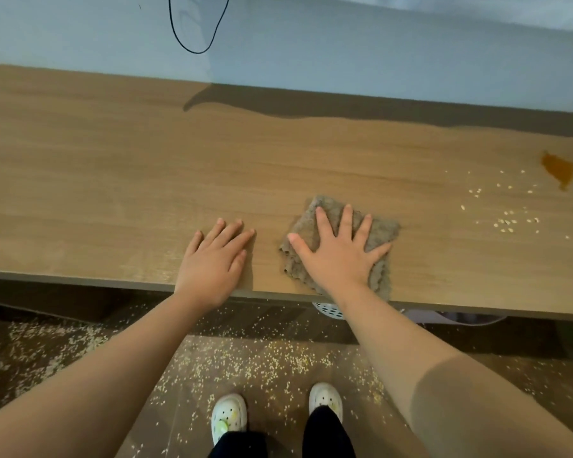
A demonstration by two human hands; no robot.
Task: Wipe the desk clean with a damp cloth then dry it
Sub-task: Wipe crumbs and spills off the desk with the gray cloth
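A grey-brown cloth (382, 231) lies flat on the wooden desk (113, 180) near its front edge. My right hand (339, 251) presses down on the cloth with fingers spread straight. My left hand (214, 262) rests flat on the bare desk just left of the cloth, fingers straight, holding nothing. An orange-brown stain (559, 170) marks the desk at the far right. Pale scattered grains (506, 209) lie on the desk below and left of the stain.
A pale wall (311, 51) runs behind the desk, with a black cable loop (196, 34) hanging on it. Many grains (262, 361) litter the floor under the desk edge around my white shoes (229, 418). A white perforated basket (329, 310) peeks from beneath the desk.
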